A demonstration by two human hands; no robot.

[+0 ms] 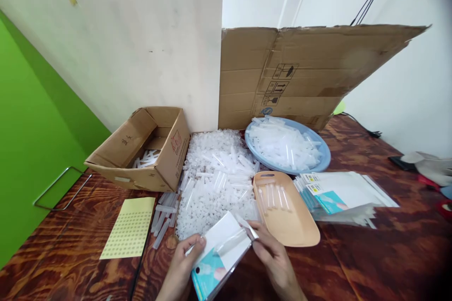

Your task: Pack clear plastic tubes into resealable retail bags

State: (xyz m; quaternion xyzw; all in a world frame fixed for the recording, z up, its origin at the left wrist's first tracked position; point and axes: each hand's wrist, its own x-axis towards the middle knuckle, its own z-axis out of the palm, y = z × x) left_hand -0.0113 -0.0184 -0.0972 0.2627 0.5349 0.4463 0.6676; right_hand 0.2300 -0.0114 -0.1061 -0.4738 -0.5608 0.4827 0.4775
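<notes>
Packet (217,256) pinched at edge by left hand (185,263), low centre over table (353,254). Clear tube (247,226) nipped by right hand (271,256) at packet mouth, not yet inserted. Tube heap (215,174) judged mostly unpacked.

Only the person's two hands and a short stretch of each forearm show, at the near edge of the view. The left hand (181,263) is bare: no glove, ring or watch can be seen on it. The right hand (273,256) is bare too, with no ring or band on the fingers that show. Both wrists and forearms are uncovered as far as the picture reaches; no sleeve or cuff comes into view. The fingernails look short and unpainted.
</notes>
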